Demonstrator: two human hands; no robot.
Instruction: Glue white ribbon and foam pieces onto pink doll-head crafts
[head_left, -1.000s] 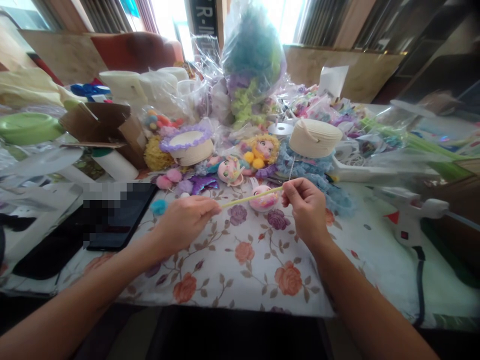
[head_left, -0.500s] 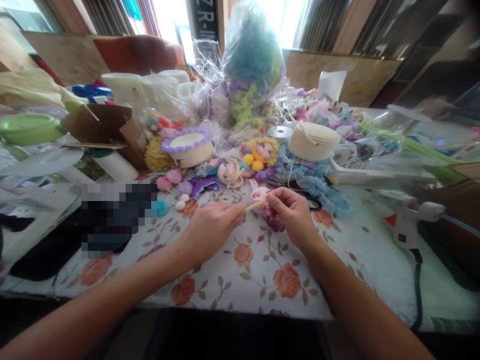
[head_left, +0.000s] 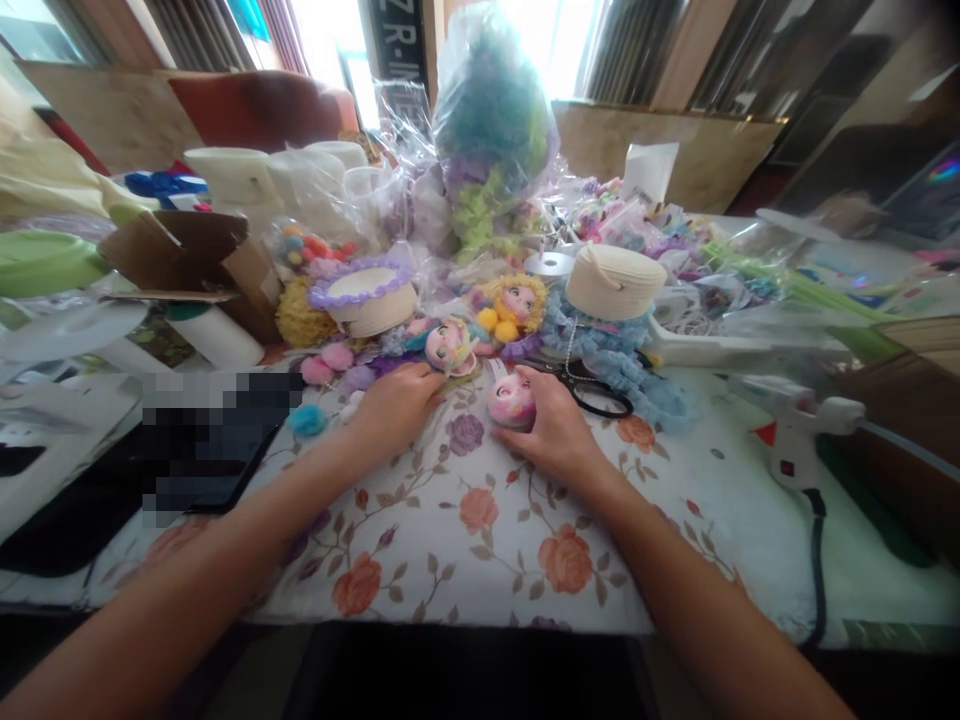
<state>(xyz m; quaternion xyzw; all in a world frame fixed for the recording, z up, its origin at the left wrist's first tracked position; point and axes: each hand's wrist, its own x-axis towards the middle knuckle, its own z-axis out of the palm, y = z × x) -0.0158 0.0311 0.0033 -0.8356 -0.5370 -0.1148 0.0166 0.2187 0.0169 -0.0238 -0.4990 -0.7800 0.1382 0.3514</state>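
Note:
My right hand [head_left: 556, 425] curves around a small pink doll head [head_left: 512, 400] with a painted face, thumb below and fingers on its far side. My left hand [head_left: 401, 402] is further left with its fingers closed together, the tips by another doll head [head_left: 445, 346] that has a yellow-green piece on it. Whatever the left fingers pinch is hidden. Behind these lies a doll with curly yellow hair [head_left: 519, 300] and yellow pom-poms. Black-handled scissors [head_left: 604, 398] rest just beyond my right hand.
Pink pom-poms [head_left: 330, 362] and a blue pom-pom [head_left: 306, 420] lie left. Behind stand a purple-trimmed woven basket [head_left: 375, 300], a cream basket [head_left: 616, 282] and a cardboard box [head_left: 187, 265]. A glue gun [head_left: 799, 425] with cord is at right, a dark phone [head_left: 240, 465] at left.
My hands have moved apart; the yellow-green strip between them is no longer visible there. My left hand went left and forward, and my right hand took hold of the pink doll head.

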